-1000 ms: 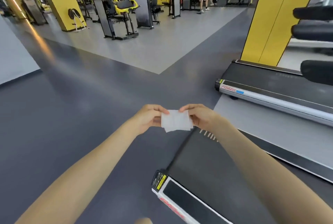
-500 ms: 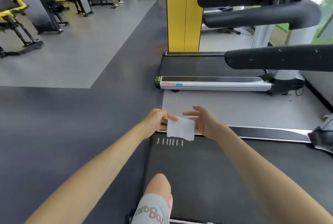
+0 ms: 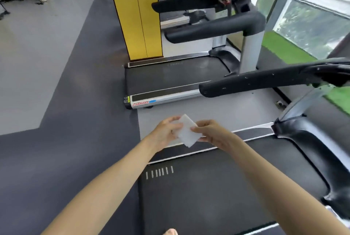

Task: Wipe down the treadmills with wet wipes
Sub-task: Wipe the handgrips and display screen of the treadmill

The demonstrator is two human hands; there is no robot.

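The wet wipe [image 3: 187,132] was held above the near treadmill [image 3: 217,197], both grips, left hand [image 3: 166,133] and right hand [image 3: 212,134], pinched on its edges, presumably to be spread before wiping.

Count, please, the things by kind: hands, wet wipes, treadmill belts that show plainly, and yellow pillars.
Hands: 2, the left hand and the right hand, both holding the wipe
Wet wipe: 1
Treadmill belts: 2, the near belt and the far belt
Yellow pillar: 1
Total: 6
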